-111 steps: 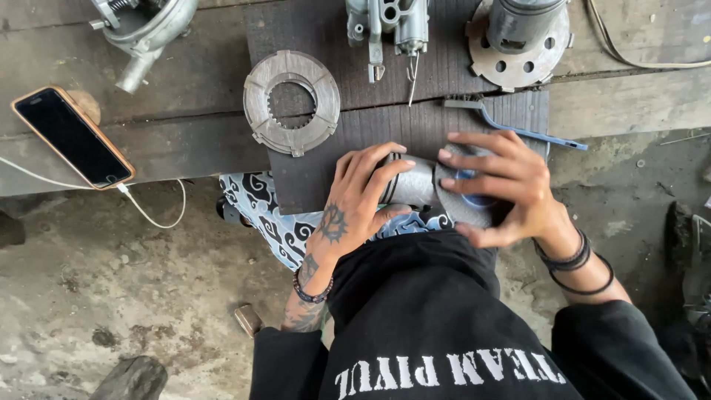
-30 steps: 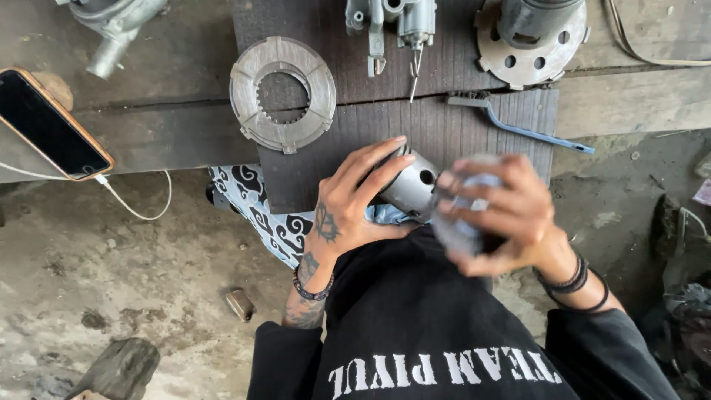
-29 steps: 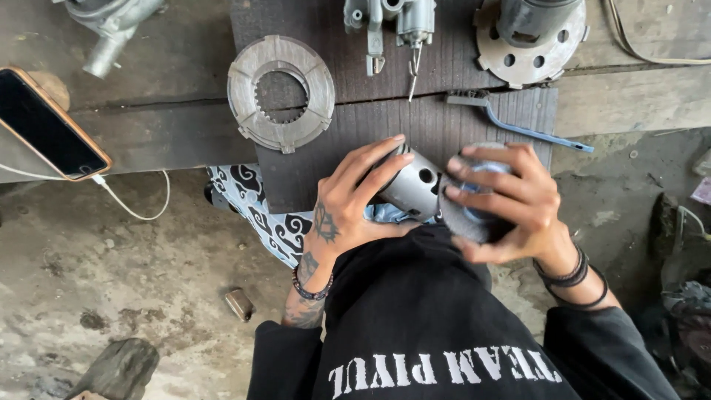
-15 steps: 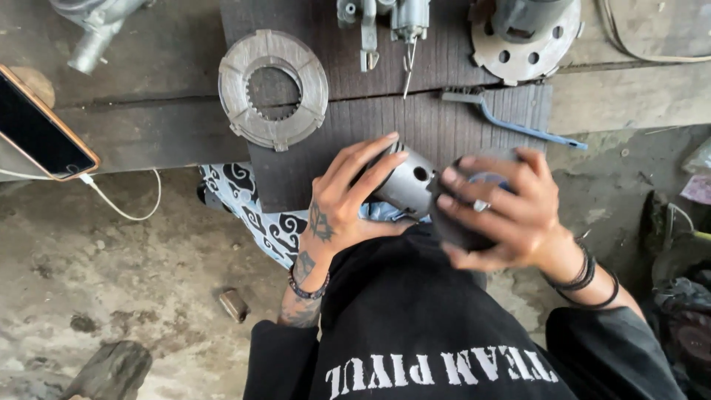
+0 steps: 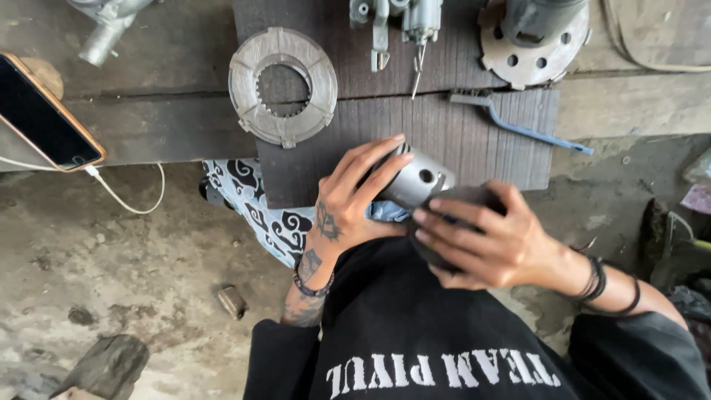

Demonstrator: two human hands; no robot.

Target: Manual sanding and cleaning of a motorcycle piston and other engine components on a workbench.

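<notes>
Right now, seen from the head camera, the left hand (image 5: 348, 207) lies spread over a round grey metal part (image 5: 415, 181) and grips it so it cannot roll. The part sits at the near edge of the dark mat (image 5: 444, 126) on the wooden desk (image 5: 148, 111), close to the person's body. The right hand (image 5: 489, 241) curls around a dark pad (image 5: 463, 200) and presses it against the part's end, as if to rub it. Farther back lie a toothed metal ring (image 5: 283, 85), a blue-handled brush (image 5: 518, 122) and a round plate with holes (image 5: 533, 44). A phone (image 5: 44, 111) rests at the left, plugged into a white cable (image 5: 129, 204).
</notes>
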